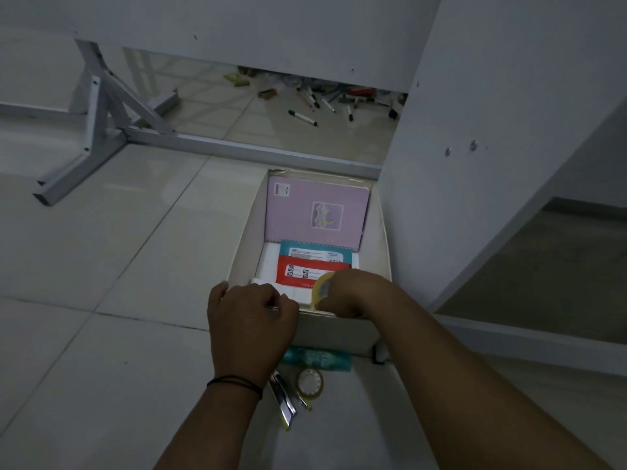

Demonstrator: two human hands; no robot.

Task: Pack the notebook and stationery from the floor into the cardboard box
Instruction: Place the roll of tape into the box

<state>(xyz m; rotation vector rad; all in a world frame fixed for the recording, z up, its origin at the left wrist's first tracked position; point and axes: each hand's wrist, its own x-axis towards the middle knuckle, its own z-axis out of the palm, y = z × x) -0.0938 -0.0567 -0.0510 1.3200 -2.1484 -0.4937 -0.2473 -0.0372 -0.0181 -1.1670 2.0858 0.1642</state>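
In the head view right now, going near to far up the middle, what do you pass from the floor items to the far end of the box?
Tape roll → teal packet → right hand holding a yellow tape roll → red packet → teal notebook → pink notebook → markers.

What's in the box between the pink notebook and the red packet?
In the head view, a teal spiral-bound pad lies between the pink notebook and the red packet, partly tucked under the packet.

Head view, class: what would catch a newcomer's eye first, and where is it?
The open box on the floor at centre, with a lilac notebook leaning on its far wall and a red packet in front. Both hands meet at its near edge: the right hand holds a tape roll, the left hand grips something thin. Markers lie scattered under the desk beyond.
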